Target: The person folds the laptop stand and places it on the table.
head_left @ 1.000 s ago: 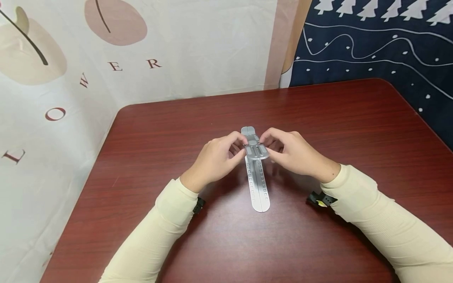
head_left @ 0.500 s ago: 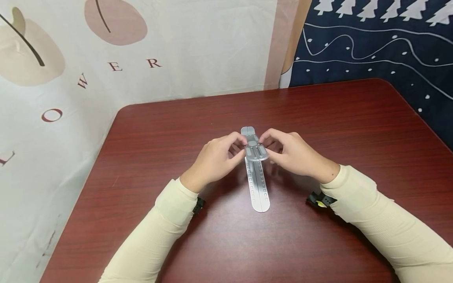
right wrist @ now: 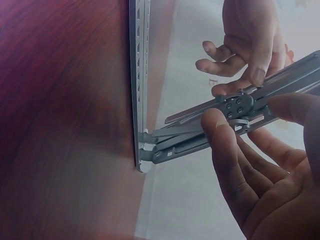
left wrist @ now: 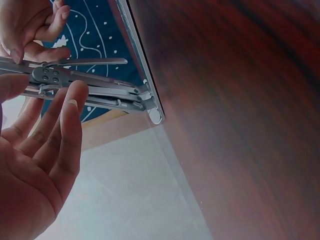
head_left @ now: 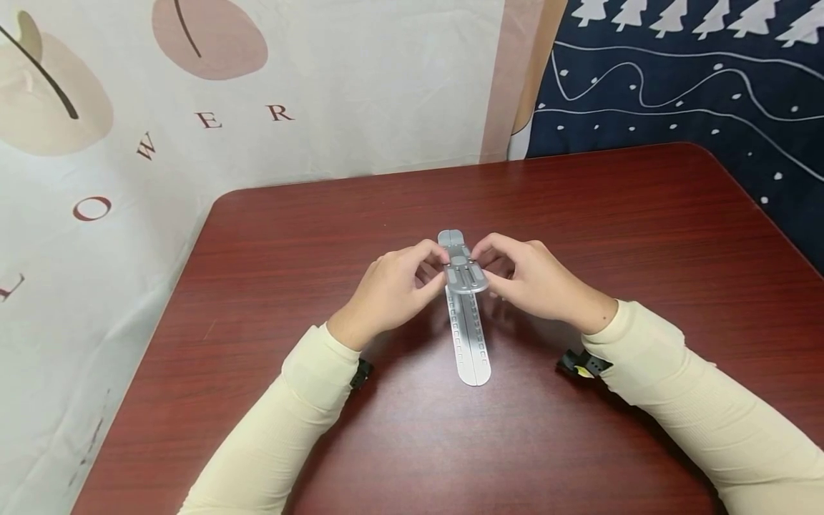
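A silver-grey folding laptop stand (head_left: 472, 343) is on the table in the head view, its slotted base lying flat and pointing toward me. Its upper section slants up from the far end of the base; a riveted joint (right wrist: 240, 106) shows in the right wrist view. My left hand (head_left: 395, 290) grips this raised part from the left between thumb and fingers. From the right side, my right hand (head_left: 537, 279) pinches it at about the same height. Both fingertips and thumbs sit near the joint, and the undersides of the fingers show in the wrist views.
The dark red wooden table (head_left: 296, 250) has rounded far corners. Behind it hang a pale printed curtain (head_left: 386, 86) and a navy cloth with white trees (head_left: 676, 86). Black wrist straps (head_left: 582, 363) show below the pale sleeves.
The near end of the stand's raised section has dipped slightly toward me. Both hands keep their hold in nearly the same place, and the base stays put.
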The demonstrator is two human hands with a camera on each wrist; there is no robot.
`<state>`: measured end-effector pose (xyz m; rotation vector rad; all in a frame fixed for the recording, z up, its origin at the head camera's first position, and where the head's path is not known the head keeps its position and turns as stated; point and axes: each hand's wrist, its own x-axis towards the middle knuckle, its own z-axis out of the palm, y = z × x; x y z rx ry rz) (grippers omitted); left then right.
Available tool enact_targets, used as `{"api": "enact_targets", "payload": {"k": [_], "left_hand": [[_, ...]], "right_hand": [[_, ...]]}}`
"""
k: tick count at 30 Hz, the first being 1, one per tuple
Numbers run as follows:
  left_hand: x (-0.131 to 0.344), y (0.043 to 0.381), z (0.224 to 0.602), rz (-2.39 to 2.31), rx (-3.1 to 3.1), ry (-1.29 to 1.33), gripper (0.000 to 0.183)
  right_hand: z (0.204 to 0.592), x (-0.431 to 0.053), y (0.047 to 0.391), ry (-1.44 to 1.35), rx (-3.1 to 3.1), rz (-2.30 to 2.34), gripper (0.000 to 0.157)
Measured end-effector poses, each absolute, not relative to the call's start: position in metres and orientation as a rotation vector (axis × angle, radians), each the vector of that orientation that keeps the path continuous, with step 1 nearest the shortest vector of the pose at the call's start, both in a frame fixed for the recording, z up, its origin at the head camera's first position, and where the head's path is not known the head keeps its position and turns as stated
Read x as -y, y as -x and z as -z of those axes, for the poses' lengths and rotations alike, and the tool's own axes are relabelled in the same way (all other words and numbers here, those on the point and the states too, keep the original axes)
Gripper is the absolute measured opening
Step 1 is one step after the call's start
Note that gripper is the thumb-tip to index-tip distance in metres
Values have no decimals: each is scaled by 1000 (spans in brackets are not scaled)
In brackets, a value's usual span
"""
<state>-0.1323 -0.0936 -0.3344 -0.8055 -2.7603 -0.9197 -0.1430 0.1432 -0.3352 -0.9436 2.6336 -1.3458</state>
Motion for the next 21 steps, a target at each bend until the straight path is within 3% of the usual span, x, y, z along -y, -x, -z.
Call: {"api": "enact_targets", "payload": {"k": [21], "left_hand": [[94, 131, 333, 795, 2910, 889, 19]], "right_hand": [[338, -142, 142, 1011, -2690, 1133, 20]]}}
